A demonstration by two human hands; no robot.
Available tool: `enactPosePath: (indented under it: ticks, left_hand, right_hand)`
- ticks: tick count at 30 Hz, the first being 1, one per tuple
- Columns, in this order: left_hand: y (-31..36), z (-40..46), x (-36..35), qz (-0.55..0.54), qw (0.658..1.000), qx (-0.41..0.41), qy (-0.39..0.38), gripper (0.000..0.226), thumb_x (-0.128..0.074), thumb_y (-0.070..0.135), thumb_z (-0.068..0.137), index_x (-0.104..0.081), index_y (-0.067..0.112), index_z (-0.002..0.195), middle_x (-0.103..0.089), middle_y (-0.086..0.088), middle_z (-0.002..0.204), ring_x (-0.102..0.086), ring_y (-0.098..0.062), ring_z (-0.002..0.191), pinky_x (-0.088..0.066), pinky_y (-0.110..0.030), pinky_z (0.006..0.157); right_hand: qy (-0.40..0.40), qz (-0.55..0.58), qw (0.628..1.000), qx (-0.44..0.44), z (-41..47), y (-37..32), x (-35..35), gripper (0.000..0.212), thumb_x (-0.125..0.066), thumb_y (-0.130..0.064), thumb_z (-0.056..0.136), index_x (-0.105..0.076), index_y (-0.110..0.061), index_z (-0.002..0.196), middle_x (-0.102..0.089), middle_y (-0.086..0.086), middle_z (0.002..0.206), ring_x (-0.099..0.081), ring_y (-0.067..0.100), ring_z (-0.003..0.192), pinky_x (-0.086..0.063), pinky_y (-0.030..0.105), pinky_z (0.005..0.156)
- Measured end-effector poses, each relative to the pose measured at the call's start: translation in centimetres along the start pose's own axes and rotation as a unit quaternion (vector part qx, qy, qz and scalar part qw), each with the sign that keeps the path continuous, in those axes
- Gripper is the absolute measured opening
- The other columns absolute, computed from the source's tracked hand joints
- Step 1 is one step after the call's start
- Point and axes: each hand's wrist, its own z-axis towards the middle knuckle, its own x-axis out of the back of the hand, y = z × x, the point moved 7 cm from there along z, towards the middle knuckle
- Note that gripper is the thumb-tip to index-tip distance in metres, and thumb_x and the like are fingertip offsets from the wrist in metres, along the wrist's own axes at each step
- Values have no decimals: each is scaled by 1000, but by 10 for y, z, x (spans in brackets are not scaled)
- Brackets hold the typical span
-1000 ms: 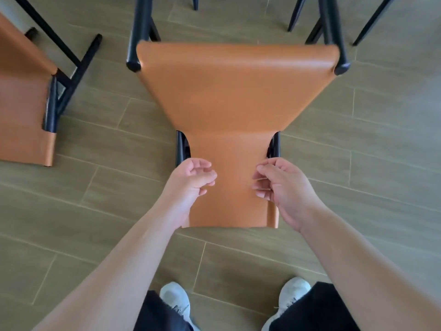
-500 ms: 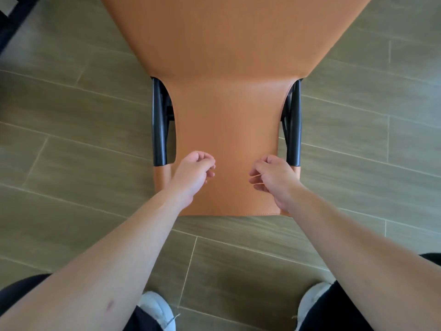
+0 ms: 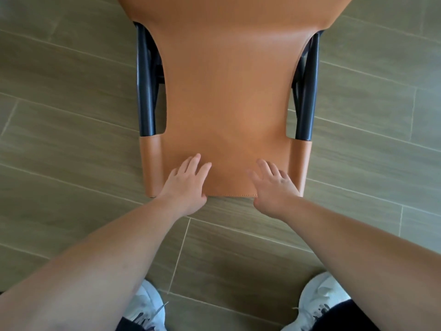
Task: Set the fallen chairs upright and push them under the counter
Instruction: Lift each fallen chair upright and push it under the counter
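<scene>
An orange leather chair (image 3: 226, 91) with black metal frame tubes fills the upper middle of the head view, its backrest panel facing up toward me. My left hand (image 3: 185, 182) lies flat with spread fingers on the near left part of the backrest's top edge. My right hand (image 3: 274, 183) lies flat the same way on the near right part. Both palms overlap the stitched near edge. The chair's seat and legs run out of view at the top.
Grey-green wood-look floor tiles (image 3: 71, 139) surround the chair on both sides. My white shoes (image 3: 148, 309) stand on the tiles just below the hands, the other shoe (image 3: 319, 304) at the lower right.
Both hands went from loosely curled above the backrest to flat with straight fingers on its near edge. The camera has come closer, so the chair looks larger and the neighbouring chair has left view.
</scene>
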Motion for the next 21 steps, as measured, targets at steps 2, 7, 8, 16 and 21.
enactPosePath:
  ticks: [2, 7, 8, 16, 21]
  left_hand:
    - [-1, -3, -17, 64, 998, -6, -25, 96, -62, 30, 86, 6, 29, 154, 16, -9, 162, 5, -29, 151, -16, -47, 118]
    - [-13, -10, -32, 177, 984, -19, 0, 104, -59, 16, 80, 12, 25, 155, 19, -19, 160, 6, -38, 149, -20, -56, 115]
    - [-15, -10, -33, 188, 982, -21, 6, 105, -59, 17, 80, 14, 25, 155, 19, -20, 160, 6, -38, 149, -20, -57, 115]
    - [-26, 7, -35, 258, 964, -41, 37, 115, -64, 24, 82, 29, 26, 150, 20, -20, 160, 6, -41, 148, -19, -65, 111]
    - [-28, 11, -42, 250, 967, -31, 43, 117, -65, 26, 80, 29, 27, 150, 24, -18, 160, 11, -41, 148, -17, -70, 109]
  right_hand:
    - [-32, -51, 998, 5, 1, 6, -18, 86, -51, -15, 83, 0, -30, 151, 10, 11, 157, 3, 32, 147, -15, 48, 118]
    - [-22, -132, 991, -1, 9, 21, -40, 98, -43, -10, 87, 35, -27, 145, 42, 14, 149, 22, 36, 147, -4, 54, 118]
    - [-17, -137, 990, -5, 10, 23, -44, 100, -44, -13, 89, 40, -26, 142, 44, 14, 147, 22, 36, 147, -5, 54, 118]
    - [11, -177, 984, -5, 21, 33, -50, 101, -43, -19, 91, 47, -20, 136, 38, 16, 150, 18, 39, 147, -9, 61, 115]
    - [18, -181, 983, -1, 26, 35, -54, 100, -42, -25, 92, 46, -20, 137, 32, 15, 153, 19, 41, 145, -9, 65, 112]
